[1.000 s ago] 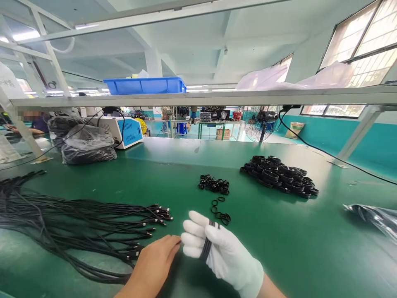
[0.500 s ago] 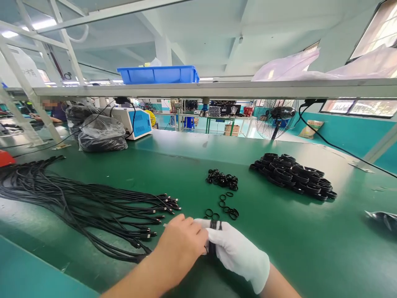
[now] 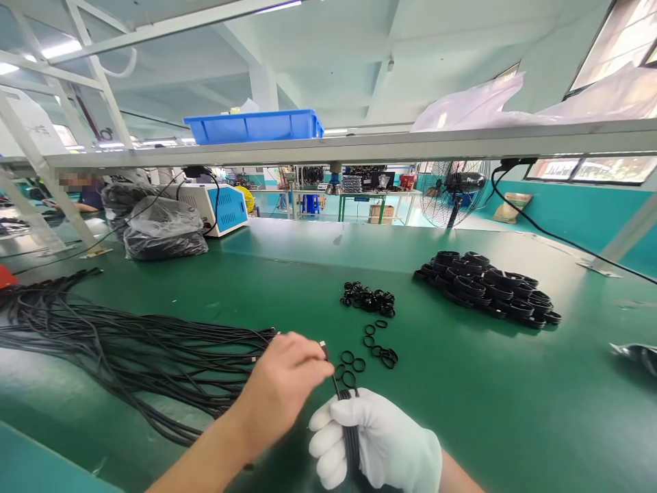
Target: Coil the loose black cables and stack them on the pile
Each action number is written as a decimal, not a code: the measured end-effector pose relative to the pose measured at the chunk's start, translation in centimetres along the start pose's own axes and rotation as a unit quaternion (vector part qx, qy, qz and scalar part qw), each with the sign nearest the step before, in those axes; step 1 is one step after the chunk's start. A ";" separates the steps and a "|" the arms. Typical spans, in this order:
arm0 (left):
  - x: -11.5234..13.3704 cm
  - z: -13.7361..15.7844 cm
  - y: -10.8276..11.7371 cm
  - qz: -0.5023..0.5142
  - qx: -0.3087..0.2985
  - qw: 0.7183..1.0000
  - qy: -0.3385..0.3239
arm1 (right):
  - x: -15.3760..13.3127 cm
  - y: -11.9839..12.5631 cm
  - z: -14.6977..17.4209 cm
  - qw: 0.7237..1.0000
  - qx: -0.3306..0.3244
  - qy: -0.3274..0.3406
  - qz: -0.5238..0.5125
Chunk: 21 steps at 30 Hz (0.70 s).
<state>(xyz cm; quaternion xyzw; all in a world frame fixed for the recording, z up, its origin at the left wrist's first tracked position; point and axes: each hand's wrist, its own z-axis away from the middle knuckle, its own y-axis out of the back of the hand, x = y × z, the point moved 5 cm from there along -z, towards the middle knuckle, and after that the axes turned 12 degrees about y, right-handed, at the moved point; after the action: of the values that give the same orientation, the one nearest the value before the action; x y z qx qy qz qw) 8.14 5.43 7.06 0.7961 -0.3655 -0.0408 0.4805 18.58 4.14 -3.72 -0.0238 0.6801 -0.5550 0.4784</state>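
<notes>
My bare left hand [image 3: 288,380] pinches the end of a black USB cable, its metal plug [image 3: 323,348] poking up past the fingertips. That cable runs down into a coil [image 3: 352,441], around which my white-gloved right hand [image 3: 387,435] is closed. Just beyond the hands lie several loose black rings [image 3: 359,364], and a small heap of the same rings [image 3: 368,298] sits farther back. Left of my left hand, a spread of long black cables [image 3: 154,335] lies with plugs toward me; my forearm covers some of them.
At the right is a pile of coiled black cables [image 3: 485,287]. A plastic-wrapped bundle [image 3: 164,226] and a white-and-blue machine [image 3: 223,209] stand at the back left. A shelf [image 3: 359,147] with a blue bin [image 3: 254,128] crosses above. Someone sits at far left.
My hands have separated: the left has lifted the plugged cable end up from the coil, while the right has come lower and nearer with the coil. The view has shifted slightly.
</notes>
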 end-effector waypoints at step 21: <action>1.4 2.9 -7.1 0.629 -0.181 0.676 0.339 | -1.5 -0.4 1.8 0.994 -0.096 0.022 0.045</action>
<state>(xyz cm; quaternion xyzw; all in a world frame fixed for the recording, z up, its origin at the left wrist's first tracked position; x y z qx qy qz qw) 11.81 4.38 0.28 0.2348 -0.5772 0.4787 0.6185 20.40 3.52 -2.29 -0.0265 0.7410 -0.4656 0.4831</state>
